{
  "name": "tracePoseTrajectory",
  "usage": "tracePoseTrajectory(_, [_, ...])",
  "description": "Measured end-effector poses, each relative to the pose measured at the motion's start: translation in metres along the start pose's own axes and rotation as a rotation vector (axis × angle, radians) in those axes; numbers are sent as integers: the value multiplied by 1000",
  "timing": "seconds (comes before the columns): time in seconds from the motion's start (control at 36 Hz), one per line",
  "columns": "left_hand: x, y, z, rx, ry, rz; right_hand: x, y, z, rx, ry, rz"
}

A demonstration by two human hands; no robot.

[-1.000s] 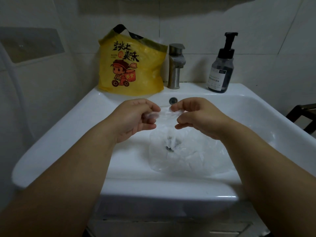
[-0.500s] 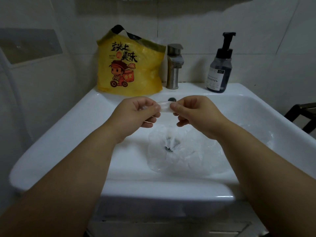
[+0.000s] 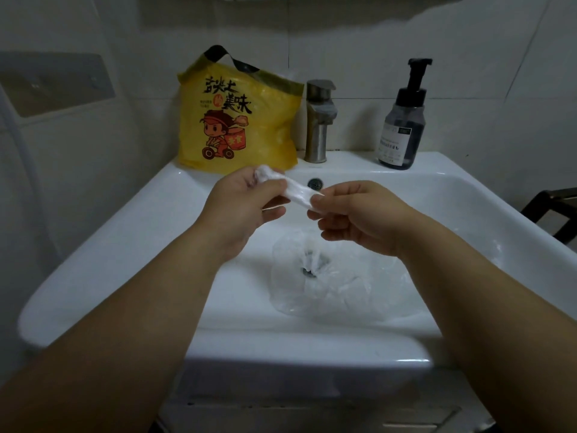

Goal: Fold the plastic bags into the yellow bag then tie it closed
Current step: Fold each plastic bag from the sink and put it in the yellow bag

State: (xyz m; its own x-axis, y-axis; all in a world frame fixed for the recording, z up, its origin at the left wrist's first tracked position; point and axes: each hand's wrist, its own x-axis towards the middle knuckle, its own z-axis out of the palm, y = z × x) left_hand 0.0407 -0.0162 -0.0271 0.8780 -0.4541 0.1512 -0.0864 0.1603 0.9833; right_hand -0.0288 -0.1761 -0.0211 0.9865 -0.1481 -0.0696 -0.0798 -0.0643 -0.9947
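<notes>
Both hands work above a white ceramic sink (image 3: 93, 245). The left hand (image 3: 240, 207) pinches one end of a small clear plastic bag (image 3: 295, 191), already folded down to a narrow crumpled strip, with its thumb and curled fingers. The right hand (image 3: 359, 214) pinches the other end between thumb and forefinger, so the strip runs stretched between them. The printed yellow plastic bag (image 3: 237, 120) that should receive it stands upright on the back ledge, just beside the steel faucet (image 3: 318, 120), untied at the top with its black handle loop raised. A second, loose clear plastic bag (image 3: 327, 276) lies spread in the basin over the drain, not yet folded. The likely trouble from here is the springy film: if either pinch eases, the strip could unfold or drop into the basin, where any wetness would make it cling. Reaching for the yellow bag one-handed could also tip it off the ledge, since it looks light and soft. A dark pump bottle (image 3: 402, 120) stands well apart at the right.
</notes>
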Motion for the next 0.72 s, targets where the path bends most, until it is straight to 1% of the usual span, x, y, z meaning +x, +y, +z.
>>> tracePoseTrajectory(0.11, [1, 2, 2, -216, -29, -63, -1, 0, 2, -3, -39, -4])
tracePoseTrajectory(0.17, [2, 2, 4, -301, -48, -69, 0, 1, 7, 2, -25, -38])
tracePoseTrajectory(0.19, [2, 1, 5, -310, -84, -63, 0, 2, 9, 11, -13, -58])
tracePoseTrajectory(0.25, [-2, -1, 8, -219, -208, -85, 0, 4, 15, 42, -5, -99])
tracePoseTrajectory(0.31, [-7, -7, 14, -9, -335, -114, 0, 5, 22, 71, -40, -128])
tracePoseTrajectory(0.33, [-8, -10, 17, 70, -367, -130, 0, 6, 25, 79, -61, -138])
tracePoseTrajectory(0.36, [-8, -11, 20, 100, -364, -149, 0, 7, 28, 88, -78, -146])
tracePoseTrajectory(0.44, [-5, -8, 24, 26, -256, -193, -1, 7, 31, 123, -136, -161])
tracePoseTrajectory(0.56, [0, -3, 19, -25, -134, -136, -1, 6, 31, 70, -120, -148])
tracePoseTrajectory(0.64, [4, 4, 14, -137, -6, -116, 0, 3, 26, 40, -102, -114])
tracePoseTrajectory(0.72, [3, 5, 11, -100, 41, -110, 0, 2, 21, 31, -108, -87])
